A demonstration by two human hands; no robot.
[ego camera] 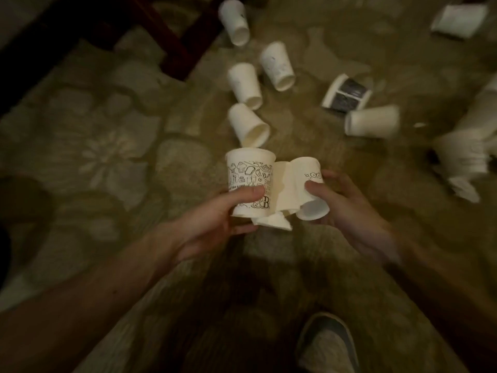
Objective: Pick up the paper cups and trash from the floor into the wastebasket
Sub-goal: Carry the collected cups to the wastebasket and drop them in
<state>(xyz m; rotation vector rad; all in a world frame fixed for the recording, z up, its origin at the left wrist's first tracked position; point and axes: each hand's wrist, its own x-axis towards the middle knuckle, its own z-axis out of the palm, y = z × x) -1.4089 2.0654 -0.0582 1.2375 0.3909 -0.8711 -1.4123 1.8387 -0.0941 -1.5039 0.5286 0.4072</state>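
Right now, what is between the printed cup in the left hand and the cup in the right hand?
In the head view, a crumpled white napkin sits between the printed cup and the second cup, apparently touching both.

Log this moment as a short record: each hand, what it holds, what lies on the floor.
left hand: grips printed cup, upright
right hand: grips second cup, tilted
between cups: crumpled paper, holder unclear
carpet: at least five plain cups on their sides; blurred white trash at right
wastebasket: not in view
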